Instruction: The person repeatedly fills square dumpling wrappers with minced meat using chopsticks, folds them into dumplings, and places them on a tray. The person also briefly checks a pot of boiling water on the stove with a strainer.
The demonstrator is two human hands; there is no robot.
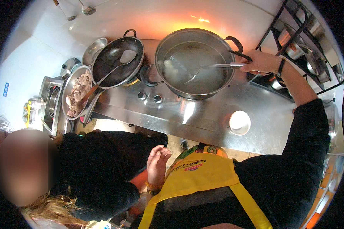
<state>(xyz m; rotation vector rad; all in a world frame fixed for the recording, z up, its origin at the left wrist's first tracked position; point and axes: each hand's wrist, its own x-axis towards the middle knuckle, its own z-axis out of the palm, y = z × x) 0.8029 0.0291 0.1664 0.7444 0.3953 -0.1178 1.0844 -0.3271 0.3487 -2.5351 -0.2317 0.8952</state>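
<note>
My right hand grips the handle of a long metal utensil at the right rim of a large steel pot. The utensil's head dips into cloudy liquid, so its exact shape is hard to make out. A pale lump shows in the liquid on the left side. By the same hand is a narrow black handle-like piece; whether I hold it too, I cannot tell. Beside my yellow apron, my left hand is raised with loosely curled fingers and holds nothing.
Left of the pot sits a black wok with a spatula. A metal bowl holds meat chunks. A white cup stands on the steel counter. Flames glow behind the pot. A co-worker stands close left; a black rack is right.
</note>
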